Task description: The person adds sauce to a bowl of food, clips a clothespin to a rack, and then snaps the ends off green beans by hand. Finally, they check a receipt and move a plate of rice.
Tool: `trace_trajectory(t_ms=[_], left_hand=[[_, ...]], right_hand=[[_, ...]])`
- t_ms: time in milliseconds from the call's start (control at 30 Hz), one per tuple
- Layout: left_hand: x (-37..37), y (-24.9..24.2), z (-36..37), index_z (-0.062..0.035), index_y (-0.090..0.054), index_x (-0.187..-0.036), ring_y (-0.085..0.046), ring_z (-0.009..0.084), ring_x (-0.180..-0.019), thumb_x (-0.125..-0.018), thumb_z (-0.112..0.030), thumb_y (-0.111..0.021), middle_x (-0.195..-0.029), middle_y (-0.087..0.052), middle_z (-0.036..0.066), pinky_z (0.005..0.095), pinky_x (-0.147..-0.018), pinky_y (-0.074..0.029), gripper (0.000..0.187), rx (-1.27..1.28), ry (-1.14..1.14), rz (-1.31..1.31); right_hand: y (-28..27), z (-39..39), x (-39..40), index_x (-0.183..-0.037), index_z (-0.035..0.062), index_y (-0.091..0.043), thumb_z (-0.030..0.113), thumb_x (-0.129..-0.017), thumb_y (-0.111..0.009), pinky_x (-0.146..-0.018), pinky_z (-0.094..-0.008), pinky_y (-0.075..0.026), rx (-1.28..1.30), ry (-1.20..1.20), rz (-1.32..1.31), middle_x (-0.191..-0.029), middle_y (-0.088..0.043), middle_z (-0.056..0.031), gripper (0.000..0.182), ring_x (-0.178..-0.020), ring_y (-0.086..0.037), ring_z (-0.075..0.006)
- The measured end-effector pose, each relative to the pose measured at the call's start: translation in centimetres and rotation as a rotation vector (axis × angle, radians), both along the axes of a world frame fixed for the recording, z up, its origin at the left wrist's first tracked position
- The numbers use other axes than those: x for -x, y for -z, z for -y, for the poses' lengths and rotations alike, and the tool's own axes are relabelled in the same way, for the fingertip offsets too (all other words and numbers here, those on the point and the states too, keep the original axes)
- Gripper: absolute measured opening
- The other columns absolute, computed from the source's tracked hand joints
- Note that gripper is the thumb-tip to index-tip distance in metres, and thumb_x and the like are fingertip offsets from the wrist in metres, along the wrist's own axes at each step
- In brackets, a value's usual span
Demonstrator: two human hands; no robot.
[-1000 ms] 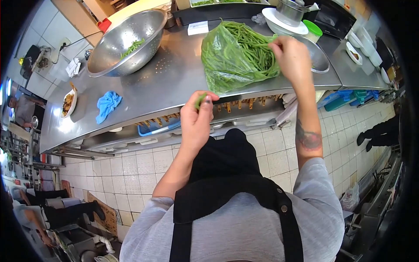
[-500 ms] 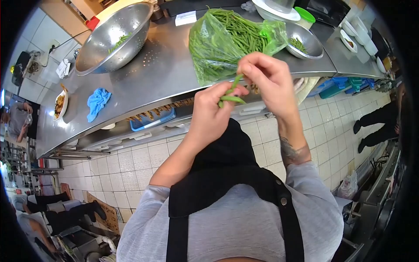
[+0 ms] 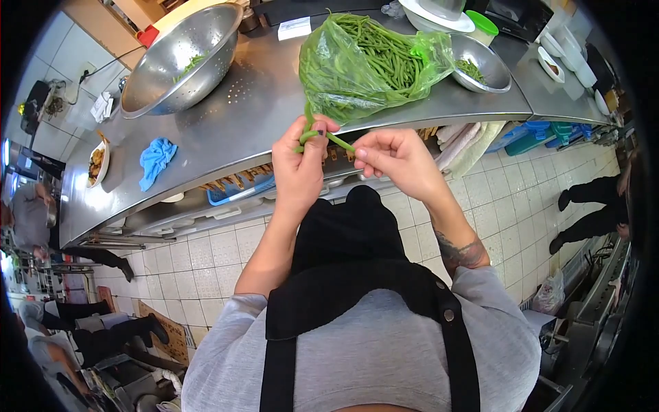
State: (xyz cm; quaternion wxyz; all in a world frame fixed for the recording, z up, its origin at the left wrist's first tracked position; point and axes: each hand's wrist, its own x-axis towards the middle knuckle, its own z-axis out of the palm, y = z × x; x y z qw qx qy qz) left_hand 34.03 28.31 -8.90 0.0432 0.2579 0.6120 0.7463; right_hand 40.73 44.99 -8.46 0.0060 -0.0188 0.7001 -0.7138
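Head view: left hand at frame centre, fingers pinched on green beans held just off the counter's front edge. Right hand just beside it, thumb and forefinger curled together near the bean end; cannot tell if it actually touches the beans. Hands close together, not clasped. Green plastic bag full of beans lies on steel counter, upper centre, directly above the hands. Big metal colander upper left with a few beans inside. Smaller metal bowl upper right, just beside the bag, some bean pieces in it. Blue cloth on counter at left; small dish of food further left. Black apron, grey sleeves fill lower frame. Other people's legs at right and lower-left edges.
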Motion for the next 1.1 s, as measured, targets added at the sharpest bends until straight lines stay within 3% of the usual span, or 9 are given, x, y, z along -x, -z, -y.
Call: trace_trajectory(t_ms=[167, 267, 400, 533, 600, 733, 833, 933, 1100], left_hand=[[-0.9, 0.2, -0.9, 0.0009, -0.061, -0.091, -0.046, 0.0058, -0.060, -0.094, -0.010, -0.052, -0.067, -0.052, -0.001, 0.0208, -0.053, -0.036, 0.015, 0.025, -0.132, -0.246], [-1.9, 0.0, -1.4, 0.0008, -0.061, -0.091, -0.049, 0.0077, -0.062, -0.092, -0.008, -0.054, -0.069, -0.055, 0.001, 0.0210, -0.055, -0.038, 0.012, 0.038, -0.200, -0.441], [-2.8, -0.4, -1.6, 0.0007, -0.062, -0.088, -0.050, 0.0090, -0.063, -0.090, -0.006, -0.055, -0.070, -0.057, 0.004, 0.0204, -0.056, -0.038, 0.010, 0.048, -0.139, -0.567], [-1.5, 0.8, -0.3, 0.0006, -0.059, -0.084, -0.049, 0.0088, -0.061, -0.092, -0.009, -0.053, -0.070, -0.055, 0.003, 0.0208, -0.056, -0.039, 0.014, -0.085, -0.172, -0.290], [-0.9, 1.0, 0.5, 0.0001, -0.055, -0.083, -0.049, 0.0086, -0.061, -0.094, -0.011, -0.051, -0.070, -0.053, 0.002, 0.0213, -0.056, -0.039, 0.017, -0.173, -0.116, -0.104], [-0.6, 1.9, 0.6, -0.0012, -0.052, -0.083, -0.047, 0.0075, -0.060, -0.097, -0.014, -0.047, -0.070, -0.052, 0.001, 0.0210, -0.055, -0.037, 0.019, -0.165, -0.083, -0.040], [-0.7, 2.0, -0.1, -0.0016, -0.051, -0.084, -0.046, 0.0067, -0.059, -0.098, -0.016, -0.046, -0.070, -0.051, 0.001, 0.0207, -0.054, -0.036, 0.020, -0.172, -0.080, -0.032], [-1.1, 1.6, -0.3, -0.0014, -0.052, -0.085, -0.044, 0.0061, -0.058, -0.098, -0.017, -0.046, -0.069, -0.051, 0.001, 0.0206, -0.053, -0.036, 0.021, -0.217, -0.057, -0.001], [-1.5, 0.6, 0.9, 0.0001, -0.057, -0.089, -0.042, 0.0069, -0.054, -0.098, -0.016, -0.047, -0.065, -0.048, -0.001, 0.0217, -0.050, -0.036, 0.021, -0.085, 0.005, 0.044]], right_hand=[[0.4, -0.4, -0.2, -0.099, -0.0007, -0.062, 0.010, -0.090, -0.059, -0.055, -0.0189, -0.044, -0.073, 0.074, -0.038, -0.075, -0.063, -0.0019, 0.014, -0.062, -0.055, -0.0055], [0.5, -1.1, 0.3, -0.097, -0.0006, -0.064, 0.011, -0.090, -0.059, -0.054, -0.0188, -0.042, 0.290, 0.290, -0.157, -0.075, -0.062, -0.0018, 0.014, -0.062, -0.053, -0.0054], [-1.6, -4.2, 0.3, -0.095, -0.0004, -0.065, 0.011, -0.090, -0.059, -0.054, -0.0194, -0.041, 0.384, 0.311, -0.244, -0.075, -0.062, -0.0016, 0.014, -0.062, -0.051, -0.0053], [-5.1, -11.8, 1.9, -0.097, 0.0000, -0.067, 0.015, -0.087, -0.065, -0.062, -0.0207, -0.046, -0.418, 0.917, -0.594, -0.077, -0.065, -0.0029, 0.019, -0.068, -0.056, -0.0063], [-7.1, -14.5, 2.8, -0.097, 0.0043, -0.069, 0.017, -0.083, -0.068, -0.069, -0.0241, -0.048, -0.867, 1.116, -0.452, -0.084, -0.067, -0.0066, 0.019, -0.074, -0.062, -0.0132], [-6.4, -16.4, 6.0, -0.095, 0.0085, -0.070, 0.017, -0.079, -0.070, -0.075, -0.0298, -0.049, -1.420, 1.087, -0.804, -0.092, -0.066, -0.0102, 0.018, -0.081, -0.064, -0.0227], [-6.7, -11.8, 7.7, -0.092, 0.0082, -0.071, 0.017, -0.077, -0.070, -0.077, -0.0350, -0.049, -1.135, 0.731, -0.698, -0.097, -0.065, -0.0124, 0.018, -0.087, -0.062, -0.0301], [-4.9, -9.6, 10.7, -0.089, 0.0075, -0.071, 0.019, -0.077, -0.068, -0.076, -0.0378, -0.049, -1.222, 0.497, -0.616, -0.092, -0.064, -0.0108, 0.016, -0.085, -0.062, -0.0288], [-2.6, -9.0, 14.0, -0.082, 0.0074, -0.070, 0.019, -0.078, -0.066, -0.073, -0.0393, -0.049, -1.465, 0.582, -0.545, -0.086, -0.063, -0.0090, 0.013, -0.083, -0.061, -0.0292]])
